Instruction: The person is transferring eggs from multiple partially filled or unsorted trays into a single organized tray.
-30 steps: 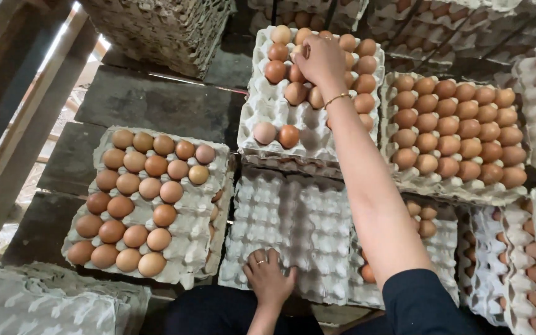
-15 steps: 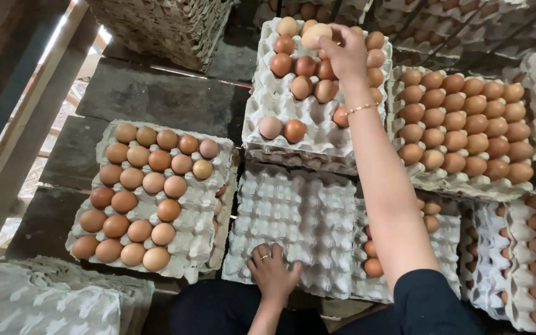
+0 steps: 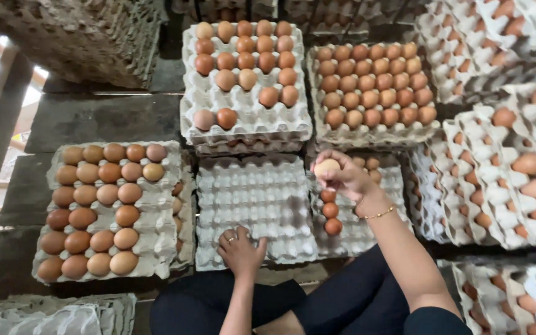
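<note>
My right hand (image 3: 347, 178) holds a pale brown egg (image 3: 327, 167) in its fingertips above a grey tray (image 3: 392, 186) that carries a few eggs in a column (image 3: 330, 211). A gold bracelet sits on that wrist. My left hand (image 3: 241, 249) rests flat on the near edge of an empty grey egg tray (image 3: 255, 198) in front of me. Beyond it stands a partly filled tray (image 3: 249, 121) with brown eggs mostly in its far rows.
A nearly full tray (image 3: 156, 248) of brown eggs lies at the left. A full tray (image 3: 373, 133) sits at the far right of centre. Stacks of overlapping trays with scattered eggs (image 3: 497, 149) crowd the right side. Empty tray stacks (image 3: 75, 37) stand at the far left. Dark wooden planks (image 3: 103, 118) lie beneath.
My right hand has drawn back from the far partly filled tray toward me, carrying an egg, and now hovers over the near right tray. My left hand stays on the empty tray.
</note>
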